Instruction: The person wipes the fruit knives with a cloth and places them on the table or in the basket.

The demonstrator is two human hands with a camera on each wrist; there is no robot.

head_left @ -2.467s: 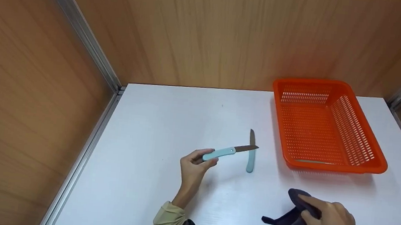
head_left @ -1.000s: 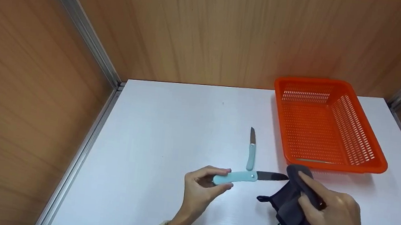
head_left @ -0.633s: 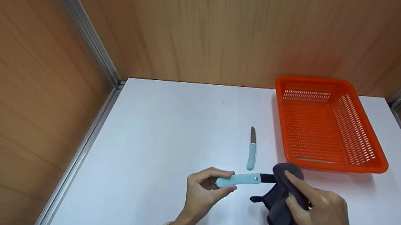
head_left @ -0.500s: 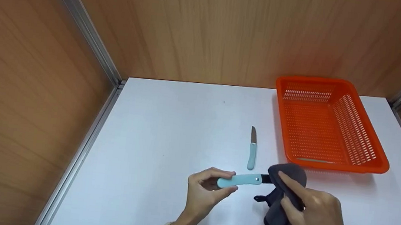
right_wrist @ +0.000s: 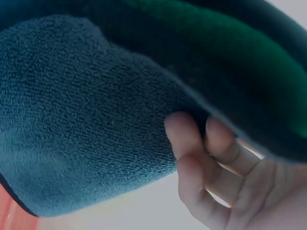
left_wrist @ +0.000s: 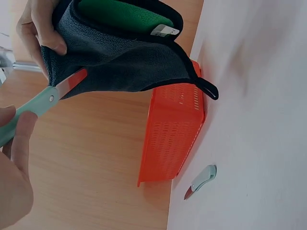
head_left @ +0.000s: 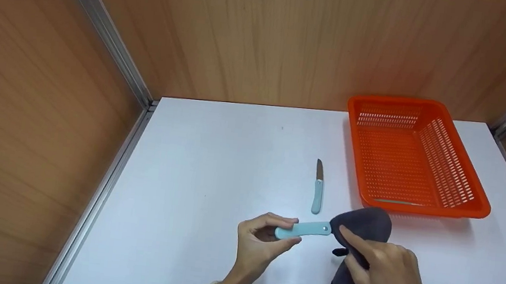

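Left grip point(head_left: 257, 243): pinches the held knife point(head_left: 304, 229) by its handle
Right grip point(head_left: 387, 273): pinches dark cloth point(head_left: 367, 222) against its blade
Place: over the worktop point(head_left: 185, 163), well off its back edge
Basket point(head_left: 420, 209): back right corner
Second knife point(head_left: 317, 196): lying left of basket

white label point(left_wrist: 165, 30) at the edge of the dark cloth point(left_wrist: 122, 60), marks too small to read, no legible text

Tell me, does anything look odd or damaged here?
One oddity: the blade of the folding knife in the left hand looks reddish in the left wrist view, perhaps reflecting the orange basket. Nothing appears spilled or damaged.
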